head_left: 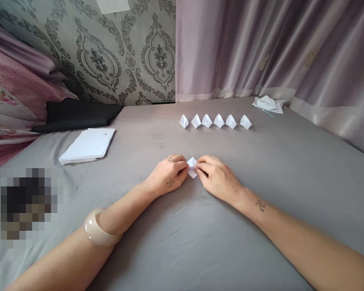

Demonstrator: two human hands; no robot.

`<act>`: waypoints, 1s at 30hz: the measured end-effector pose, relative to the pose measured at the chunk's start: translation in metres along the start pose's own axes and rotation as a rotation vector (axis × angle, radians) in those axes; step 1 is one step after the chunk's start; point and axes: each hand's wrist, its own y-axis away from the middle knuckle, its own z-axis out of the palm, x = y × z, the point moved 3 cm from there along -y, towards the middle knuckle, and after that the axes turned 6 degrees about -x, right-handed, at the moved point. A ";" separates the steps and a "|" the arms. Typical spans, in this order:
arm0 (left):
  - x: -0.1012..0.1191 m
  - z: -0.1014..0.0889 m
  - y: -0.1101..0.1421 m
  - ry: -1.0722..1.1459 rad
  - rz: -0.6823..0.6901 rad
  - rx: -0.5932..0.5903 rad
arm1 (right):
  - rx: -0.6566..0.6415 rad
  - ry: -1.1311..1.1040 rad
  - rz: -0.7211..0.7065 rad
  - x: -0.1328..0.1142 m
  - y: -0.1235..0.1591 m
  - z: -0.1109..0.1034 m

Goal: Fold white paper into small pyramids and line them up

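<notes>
Between my two hands, a small folded white paper (193, 163) with a diamond outline and creases rests at or just above the grey cloth. My left hand (172, 171) pinches its left corner between thumb and fingers. On the opposite side, my right hand (216, 174) grips the right corner in the same way. Fingers cover both side corners of the paper. Beyond my hands, several folded paper boats (219, 121) stand in a row on the cloth.
At the left lies a stack of white paper sheets (87, 145), with a black cloth (79, 115) behind it. More folded white paper (268, 104) sits at the far right near the curtain (230, 48). A patterned wall (124, 52) rises at the back. A blurred patch covers the lower left.
</notes>
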 end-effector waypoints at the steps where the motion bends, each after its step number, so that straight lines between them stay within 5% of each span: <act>1: -0.002 0.000 0.000 0.047 -0.058 0.014 | 0.011 -0.057 0.037 0.003 0.000 0.000; 7: -0.009 0.002 -0.002 0.215 -0.278 0.007 | 0.008 -0.277 0.188 0.013 -0.005 -0.002; 19: -0.017 -0.002 -0.003 0.384 -0.401 -0.069 | 0.011 -0.380 0.368 0.018 -0.008 0.000; 30: -0.010 0.001 -0.009 0.275 -0.468 -0.104 | -0.003 -0.346 0.397 0.017 -0.010 0.002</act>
